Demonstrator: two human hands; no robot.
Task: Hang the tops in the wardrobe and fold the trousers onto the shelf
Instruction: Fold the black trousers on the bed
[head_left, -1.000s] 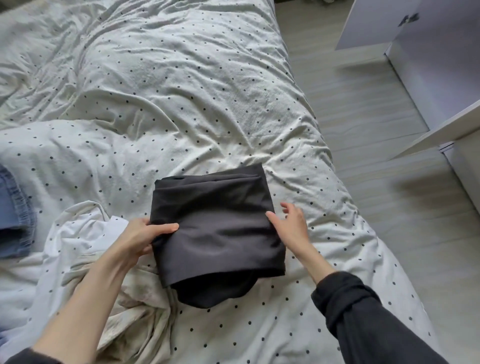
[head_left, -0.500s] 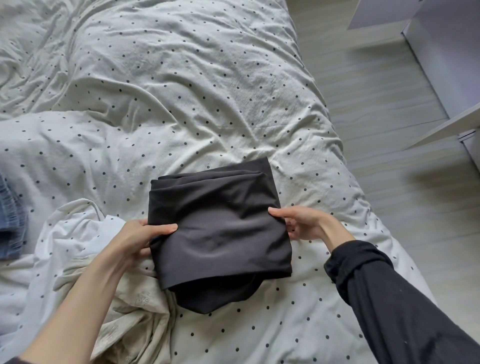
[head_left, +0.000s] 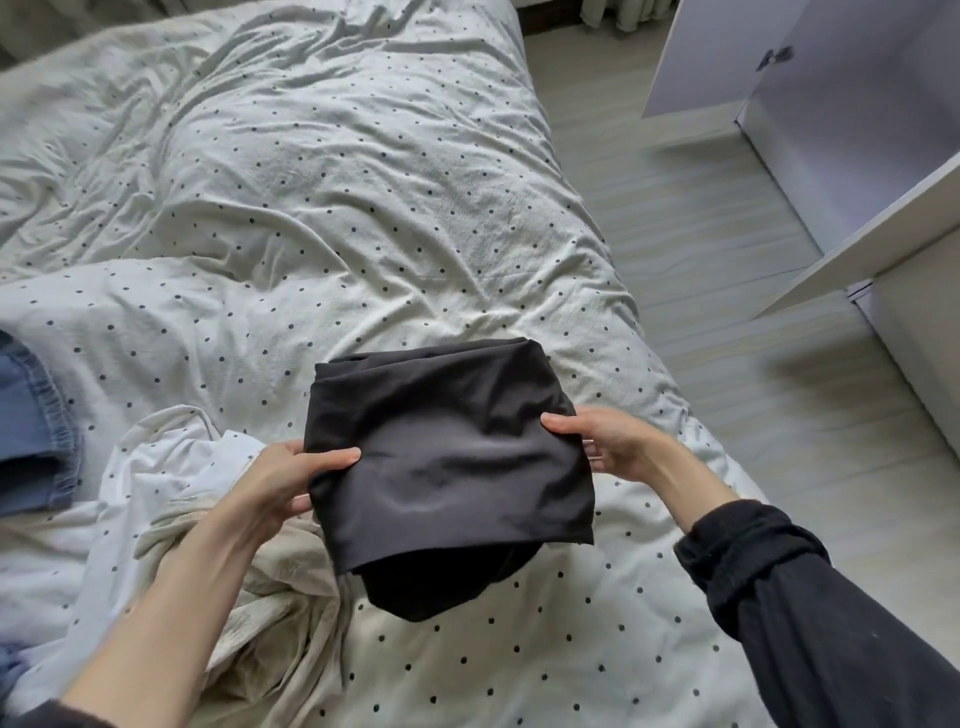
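My left hand (head_left: 283, 480) & right hand (head_left: 605, 441) pinch opposite edges of the folded black trousers (head_left: 447, 457), at 9 & 3 o'clock, over the dotted white duvet (head_left: 322, 218); white wardrobe (head_left: 883, 156) at 2.

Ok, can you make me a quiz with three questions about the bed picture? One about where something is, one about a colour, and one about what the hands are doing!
1. Where is the blue denim garment?
A. at the bed's left edge
B. on the floor
C. in the wardrobe

2. What colour are the folded trousers?
A. red
B. black
C. yellow

3. What are the hands doing?
A. both hanging free
B. only one holds the trousers
C. both grip the trousers

Answers: 1 A, it lies at the left of the dotted duvet. 2 B, the cloth is black. 3 C, the left hand and right hand each clasp a side.
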